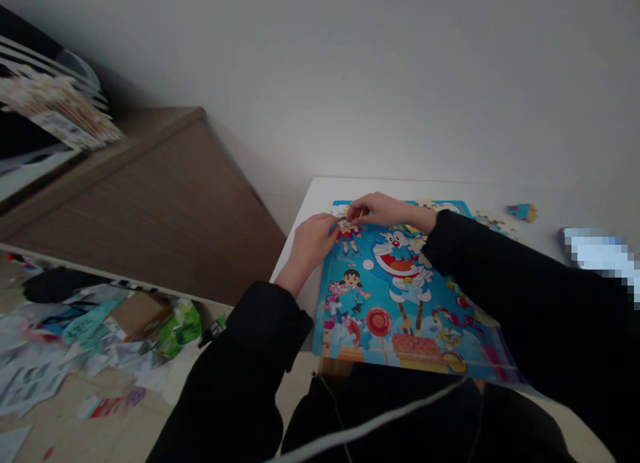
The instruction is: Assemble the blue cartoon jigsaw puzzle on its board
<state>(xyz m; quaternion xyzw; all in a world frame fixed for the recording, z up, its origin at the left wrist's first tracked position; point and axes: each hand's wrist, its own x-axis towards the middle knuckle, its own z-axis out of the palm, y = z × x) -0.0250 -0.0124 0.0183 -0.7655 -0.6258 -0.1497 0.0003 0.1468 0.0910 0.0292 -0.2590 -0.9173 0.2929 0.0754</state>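
Observation:
A cartoon jigsaw puzzle (pixel 370 296) with a blue cat lies on a white table before me, largely filled with pieces. At its upper left corner, my right hand (pixel 380 209) is closed in a pinch over a puzzle piece, which the fingers mostly cover. My left hand (pixel 315 239) rests over the left edge, its fingers stretched out flat and their tips close to the right fingertips. Between the hands shows a printed figure in red. Loose puzzle pieces (pixel 493 223) lie past my right forearm, and a joined blue-and-yellow clump (pixel 523 211) sits farther right.
The white table (pixel 320 193) stands against a grey wall. A blurred-out device (pixel 600 253) lies at the right. To the left are a brown wooden cabinet (pixel 200 203) with a bundle of cotton swabs (pixel 65 109) on top, and floor clutter including a cardboard box (pixel 137 313). A pale cable (pixel 370 419) crosses my lap.

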